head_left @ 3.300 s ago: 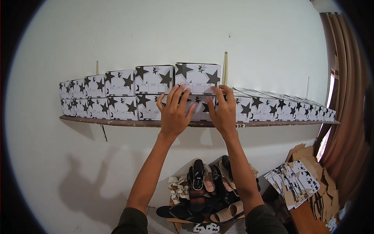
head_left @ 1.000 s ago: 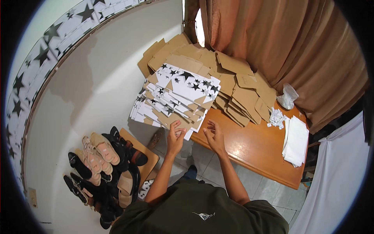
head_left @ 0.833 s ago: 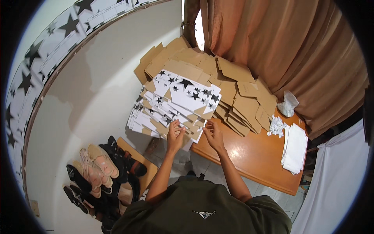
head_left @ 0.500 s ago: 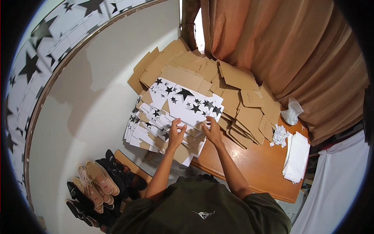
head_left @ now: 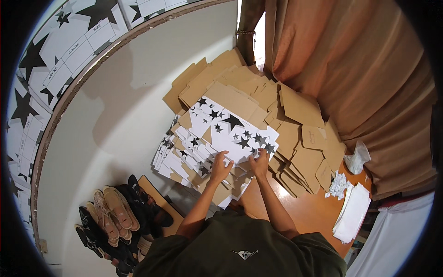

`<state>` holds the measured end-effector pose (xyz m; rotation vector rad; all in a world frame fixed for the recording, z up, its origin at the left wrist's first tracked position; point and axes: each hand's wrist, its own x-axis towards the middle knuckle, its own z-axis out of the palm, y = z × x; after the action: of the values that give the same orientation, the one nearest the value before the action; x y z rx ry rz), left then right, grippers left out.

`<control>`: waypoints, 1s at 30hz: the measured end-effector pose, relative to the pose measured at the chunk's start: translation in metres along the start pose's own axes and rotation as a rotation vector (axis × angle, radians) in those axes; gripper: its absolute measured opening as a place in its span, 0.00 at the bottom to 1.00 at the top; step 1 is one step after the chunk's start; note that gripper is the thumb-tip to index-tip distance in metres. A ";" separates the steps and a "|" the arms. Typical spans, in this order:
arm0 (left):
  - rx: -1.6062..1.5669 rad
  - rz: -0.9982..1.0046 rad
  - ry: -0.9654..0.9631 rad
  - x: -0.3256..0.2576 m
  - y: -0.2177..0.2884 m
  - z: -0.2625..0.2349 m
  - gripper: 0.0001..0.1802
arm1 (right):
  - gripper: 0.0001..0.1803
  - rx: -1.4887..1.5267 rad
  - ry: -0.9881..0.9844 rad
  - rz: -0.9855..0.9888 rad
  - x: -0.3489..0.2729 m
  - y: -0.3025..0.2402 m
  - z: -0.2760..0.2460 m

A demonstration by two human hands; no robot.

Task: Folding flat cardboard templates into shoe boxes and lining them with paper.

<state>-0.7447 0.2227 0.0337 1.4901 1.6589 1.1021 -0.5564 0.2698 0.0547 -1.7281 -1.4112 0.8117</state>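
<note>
A flattened white cardboard box (head_left: 226,134) printed with black and grey stars lies tilted on top of a pile. My left hand (head_left: 222,168) is at its near edge, fingers bent and thumb turned inward. My right hand (head_left: 260,163) grips the near right part of the same box, fingertips over the printed face. Under and left of it, more star-printed flat boxes (head_left: 177,161) are stacked unevenly, some showing brown undersides. Part of the gripped edge is hidden by my fingers.
Plain brown flattened cartons (head_left: 258,92) spread behind, up to the brown curtain (head_left: 341,55). On the wooden table (head_left: 295,214) are a clear plastic bag (head_left: 357,158), small white packets (head_left: 339,185) and white paper sheets (head_left: 353,212). Shoes (head_left: 110,212) stand at lower left beside the wall.
The whole view has shifted, so the pile and table appear lower and further right. My hands stay at the near edge of the top star-printed box.
</note>
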 end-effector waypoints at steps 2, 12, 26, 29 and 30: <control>-0.032 -0.019 0.008 0.002 0.002 0.001 0.31 | 0.40 -0.200 0.064 -0.038 0.001 0.002 0.003; -0.153 -0.024 0.017 0.004 0.007 -0.007 0.33 | 0.51 -0.754 -0.234 -0.443 -0.010 0.001 0.004; -0.417 -0.230 0.266 0.004 0.012 -0.004 0.29 | 0.22 -0.559 -0.331 -0.564 -0.020 -0.039 -0.029; -0.620 -0.506 0.118 -0.002 0.033 -0.010 0.31 | 0.17 -0.439 -0.239 -0.561 -0.019 -0.048 -0.034; -0.641 -0.493 0.082 -0.002 0.027 -0.007 0.33 | 0.15 -0.469 -0.196 -0.544 -0.018 -0.052 -0.036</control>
<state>-0.7384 0.2201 0.0612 0.5986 1.4177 1.2508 -0.5557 0.2521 0.1179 -1.4828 -2.2099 0.3698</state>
